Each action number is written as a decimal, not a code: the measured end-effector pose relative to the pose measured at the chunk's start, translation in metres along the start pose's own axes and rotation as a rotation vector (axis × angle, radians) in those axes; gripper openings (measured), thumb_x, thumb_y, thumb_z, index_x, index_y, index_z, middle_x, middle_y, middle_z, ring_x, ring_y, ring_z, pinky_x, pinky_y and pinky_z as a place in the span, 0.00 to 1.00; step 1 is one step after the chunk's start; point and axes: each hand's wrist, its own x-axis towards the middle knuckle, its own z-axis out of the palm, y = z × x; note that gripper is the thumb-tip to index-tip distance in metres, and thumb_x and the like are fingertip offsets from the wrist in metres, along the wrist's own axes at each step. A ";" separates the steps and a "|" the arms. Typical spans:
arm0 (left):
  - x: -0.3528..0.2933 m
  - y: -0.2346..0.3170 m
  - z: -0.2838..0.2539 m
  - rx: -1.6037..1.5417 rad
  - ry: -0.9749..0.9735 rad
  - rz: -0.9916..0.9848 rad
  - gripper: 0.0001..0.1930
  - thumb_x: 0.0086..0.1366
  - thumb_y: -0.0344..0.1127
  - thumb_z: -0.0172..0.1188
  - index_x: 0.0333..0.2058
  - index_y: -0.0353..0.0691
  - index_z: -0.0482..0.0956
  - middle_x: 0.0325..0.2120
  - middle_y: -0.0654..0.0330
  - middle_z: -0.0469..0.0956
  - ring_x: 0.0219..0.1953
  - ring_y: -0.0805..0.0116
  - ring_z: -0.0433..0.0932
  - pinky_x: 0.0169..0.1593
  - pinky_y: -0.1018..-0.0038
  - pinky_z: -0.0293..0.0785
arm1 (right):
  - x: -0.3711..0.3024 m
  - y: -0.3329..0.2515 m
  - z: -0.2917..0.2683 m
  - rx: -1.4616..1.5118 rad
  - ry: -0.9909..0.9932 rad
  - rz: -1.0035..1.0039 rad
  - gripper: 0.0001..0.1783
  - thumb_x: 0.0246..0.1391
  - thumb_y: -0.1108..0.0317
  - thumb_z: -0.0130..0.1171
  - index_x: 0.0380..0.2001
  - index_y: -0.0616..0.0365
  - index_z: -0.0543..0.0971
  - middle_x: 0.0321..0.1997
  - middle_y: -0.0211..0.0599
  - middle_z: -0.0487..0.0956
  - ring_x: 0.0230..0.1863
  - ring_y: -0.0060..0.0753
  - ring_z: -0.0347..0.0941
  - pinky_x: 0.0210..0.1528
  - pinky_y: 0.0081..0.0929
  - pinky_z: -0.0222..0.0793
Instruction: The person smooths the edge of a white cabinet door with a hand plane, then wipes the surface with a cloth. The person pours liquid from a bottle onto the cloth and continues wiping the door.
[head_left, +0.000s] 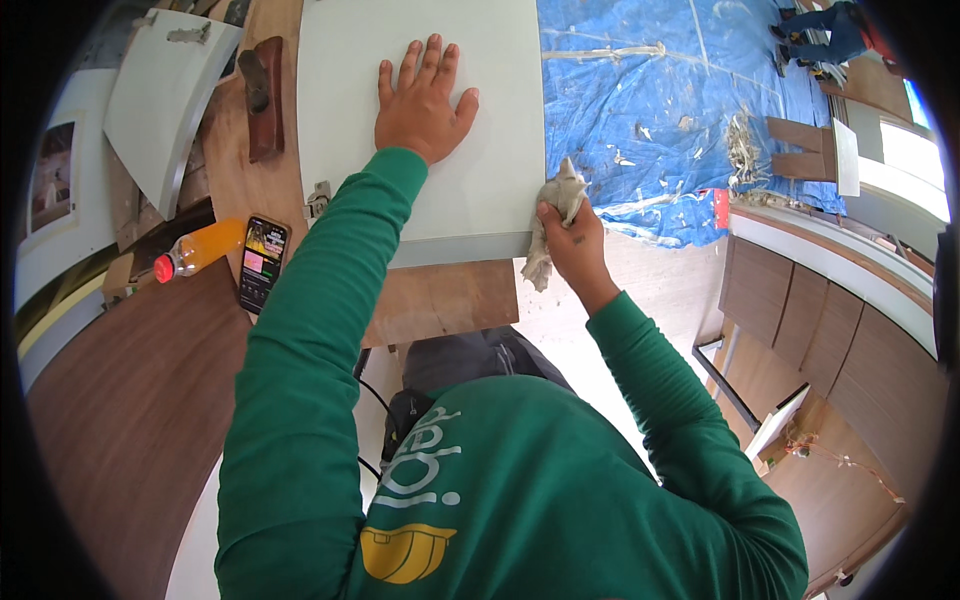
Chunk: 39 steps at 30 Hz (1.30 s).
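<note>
Lying near white panel (pixel 500 145): phone (pixel 264 265), bottle (pixel 207 247).

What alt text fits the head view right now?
The left hand lies flat on a white cabinet door; the right hand grips a crumpled whitish rag at the door's right edge. A smartphone and orange-filled bottle lie left, blue plastic sheeting right.
</note>
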 end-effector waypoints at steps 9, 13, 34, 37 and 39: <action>0.003 0.002 0.003 -0.037 0.062 0.035 0.35 0.74 0.58 0.43 0.75 0.52 0.58 0.77 0.63 0.53 0.78 0.61 0.48 0.79 0.51 0.35 | 0.117 -0.051 -0.003 -0.121 0.097 -0.150 0.16 0.62 0.60 0.62 0.43 0.63 0.80 0.34 0.54 0.84 0.36 0.56 0.82 0.40 0.42 0.76; 0.002 -0.001 0.001 -0.046 0.049 0.016 0.35 0.74 0.58 0.43 0.75 0.52 0.57 0.77 0.63 0.53 0.79 0.61 0.48 0.79 0.51 0.35 | 0.034 0.004 0.004 -0.173 0.090 -0.081 0.18 0.64 0.63 0.64 0.51 0.64 0.79 0.41 0.40 0.85 0.41 0.29 0.82 0.45 0.32 0.78; 0.002 -0.005 -0.001 -0.087 0.058 0.018 0.35 0.74 0.57 0.46 0.74 0.50 0.59 0.76 0.61 0.55 0.78 0.60 0.49 0.78 0.50 0.35 | 0.015 -0.001 0.007 -0.064 0.075 -0.018 0.23 0.63 0.64 0.65 0.56 0.65 0.77 0.43 0.38 0.84 0.42 0.27 0.81 0.44 0.31 0.79; 0.000 -0.001 0.001 -0.079 0.065 0.028 0.35 0.74 0.57 0.46 0.74 0.50 0.59 0.76 0.61 0.55 0.78 0.59 0.49 0.78 0.49 0.36 | -0.043 0.008 -0.014 0.206 -0.024 0.224 0.18 0.63 0.70 0.62 0.54 0.66 0.78 0.43 0.40 0.84 0.44 0.28 0.81 0.49 0.29 0.77; 0.001 -0.003 0.002 -0.083 0.063 0.026 0.35 0.74 0.57 0.46 0.74 0.50 0.59 0.76 0.61 0.55 0.78 0.59 0.49 0.78 0.49 0.36 | -0.046 0.005 -0.025 0.368 0.005 0.219 0.17 0.64 0.73 0.60 0.55 0.66 0.77 0.44 0.37 0.83 0.44 0.25 0.80 0.49 0.27 0.76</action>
